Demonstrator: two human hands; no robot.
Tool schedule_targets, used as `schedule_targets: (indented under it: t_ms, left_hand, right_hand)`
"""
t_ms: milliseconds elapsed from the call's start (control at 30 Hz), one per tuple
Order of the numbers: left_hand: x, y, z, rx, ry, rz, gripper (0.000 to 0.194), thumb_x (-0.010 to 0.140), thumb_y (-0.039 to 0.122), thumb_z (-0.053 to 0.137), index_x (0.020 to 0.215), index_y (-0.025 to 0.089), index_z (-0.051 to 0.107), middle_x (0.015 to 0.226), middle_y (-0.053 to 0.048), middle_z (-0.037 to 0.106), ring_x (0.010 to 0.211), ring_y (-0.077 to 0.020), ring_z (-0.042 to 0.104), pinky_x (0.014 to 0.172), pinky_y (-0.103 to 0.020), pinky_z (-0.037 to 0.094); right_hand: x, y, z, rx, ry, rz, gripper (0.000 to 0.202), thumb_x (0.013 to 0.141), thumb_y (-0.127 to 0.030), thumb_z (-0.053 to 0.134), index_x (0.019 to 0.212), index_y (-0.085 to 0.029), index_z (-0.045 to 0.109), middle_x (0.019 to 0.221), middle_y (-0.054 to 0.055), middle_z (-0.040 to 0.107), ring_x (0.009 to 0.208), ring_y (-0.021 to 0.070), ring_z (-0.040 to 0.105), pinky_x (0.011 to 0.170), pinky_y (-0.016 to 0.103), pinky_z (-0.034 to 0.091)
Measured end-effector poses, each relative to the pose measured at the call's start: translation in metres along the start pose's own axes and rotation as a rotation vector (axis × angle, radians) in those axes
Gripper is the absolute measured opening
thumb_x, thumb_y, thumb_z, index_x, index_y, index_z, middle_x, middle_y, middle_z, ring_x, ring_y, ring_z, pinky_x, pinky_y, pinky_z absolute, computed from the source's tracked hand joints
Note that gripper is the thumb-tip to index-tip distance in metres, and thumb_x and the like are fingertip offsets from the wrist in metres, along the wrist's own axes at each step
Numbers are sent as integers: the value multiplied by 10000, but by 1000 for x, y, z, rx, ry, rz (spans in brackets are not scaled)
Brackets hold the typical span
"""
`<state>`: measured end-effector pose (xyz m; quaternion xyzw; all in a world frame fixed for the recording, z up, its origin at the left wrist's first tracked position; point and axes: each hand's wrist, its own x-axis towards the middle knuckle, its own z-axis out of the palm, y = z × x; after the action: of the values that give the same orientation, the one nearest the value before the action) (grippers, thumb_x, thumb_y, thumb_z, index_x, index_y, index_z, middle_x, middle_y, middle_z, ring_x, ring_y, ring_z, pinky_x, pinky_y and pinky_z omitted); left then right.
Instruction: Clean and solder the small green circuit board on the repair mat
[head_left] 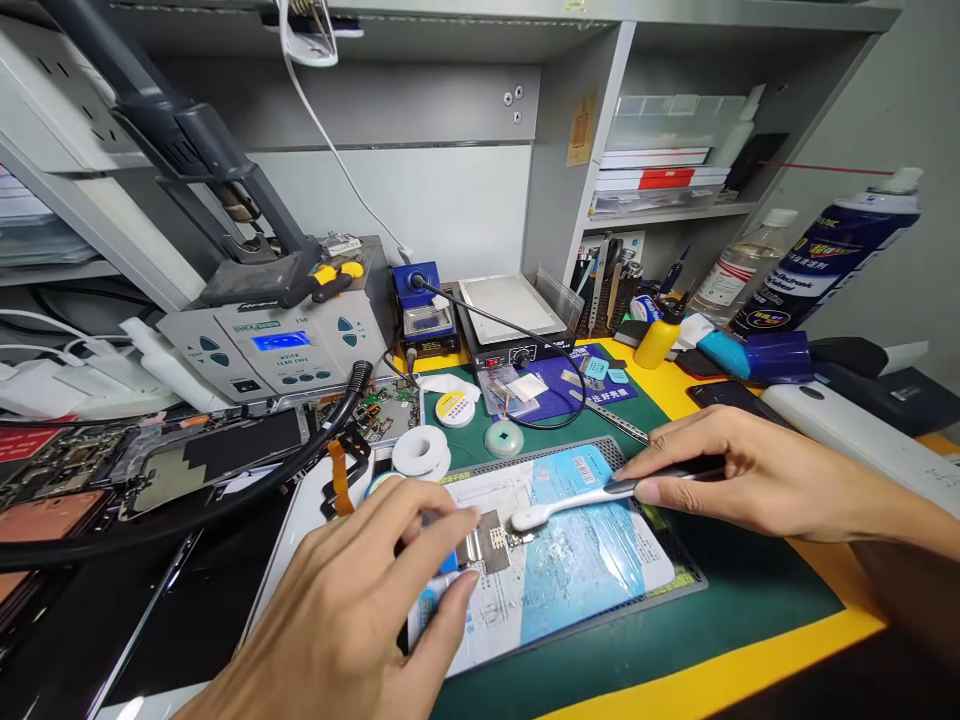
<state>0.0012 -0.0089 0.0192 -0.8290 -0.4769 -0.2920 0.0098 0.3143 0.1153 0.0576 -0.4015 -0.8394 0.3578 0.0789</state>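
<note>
My right hand [742,475] grips a white toothbrush [574,502] with a dark handle section. Its head points left and meets the right end of a small metal-covered circuit board [495,538]. Thumb and fingers of my left hand [367,590] close on the left end of that board, steadying it. The board lies on a wet blue-and-white printed sheet [577,575], which rests on a dark perforated plate [694,580]. Liquid glistens across the sheet. The brush's bristles face down and are hidden.
A green mat [750,600] covers the bench. Behind stand a hot-air station [300,350], its black hose [225,515] crossing the left side, and a small heating plate [514,310]. Solder wick rolls [418,450], a yellow bottle [660,335] and a blue spray can [832,260] stand around.
</note>
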Motion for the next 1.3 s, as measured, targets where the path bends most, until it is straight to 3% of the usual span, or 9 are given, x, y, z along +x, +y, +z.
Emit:
schedule_targets:
  t_ms: [133,233,333,467,633,800,967,1300]
  left_hand:
    - [0,-1,8,-7,64,186,321,849,54,630,1136,174,707,1120,-62,709,1022,-210,582,843,-357,502]
    - [-2,-4,13,-5,72,242,308,844,64,614,1117,157,723,1161,-58,737,1056,-253,566,870,-426,475]
    - [-4,-5,16,28,82,259,314,850,71,592,1124,154,722,1230,-42,739,1121,-280,569,927,-473,454]
    - [-3,-3,18,22,122,265,290,847,80,608,1097,161,730,1193,-18,763,1078,-254,597,931,-453,464]
    - [-2,-2,24,29,154,269,284,842,65,614,1085,149,733,1162,-30,772,1060,-250,609,964,-474,460]
    - [1,0,28,82,210,307,279,872,43,551,1074,136,719,1071,-25,781,1034,-205,615,936,-408,484]
    - [-1,-1,29,115,193,327,238,867,52,567,1031,140,716,1046,-22,786,1012,-205,623,951,-421,484]
    - [-3,-5,35,114,198,327,244,847,66,585,1022,151,733,1044,-15,786,957,-188,634,967,-410,474]
  right_hand:
    - [1,2,-1,0,-3,-5,318,877,-482,706,1044,-253,851,933,61,831,668,187,712,513,231,478]
    - [1,4,-1,5,-7,3,332,871,-495,710,1051,-253,849,959,59,833,722,201,732,547,231,500]
    - [1,2,0,-2,5,-14,321,870,-480,716,1048,-251,851,985,63,834,791,222,751,608,239,533]
    - [-1,-2,1,-28,28,-47,336,890,-479,690,1059,-235,848,930,71,828,663,183,712,500,232,469]
    - [-3,0,-1,-42,22,-27,308,894,-463,691,1061,-257,847,942,65,827,693,208,720,515,248,478]
    - [-6,-2,-1,-37,41,-51,323,906,-463,674,1057,-234,845,882,77,810,604,166,668,436,231,406]
    - [-9,-2,-2,-50,52,-46,274,877,-441,717,1027,-256,853,877,66,817,651,181,707,483,223,466]
    - [-7,-3,-4,-100,61,-66,257,875,-408,718,1021,-245,853,874,75,822,632,185,714,465,228,466]
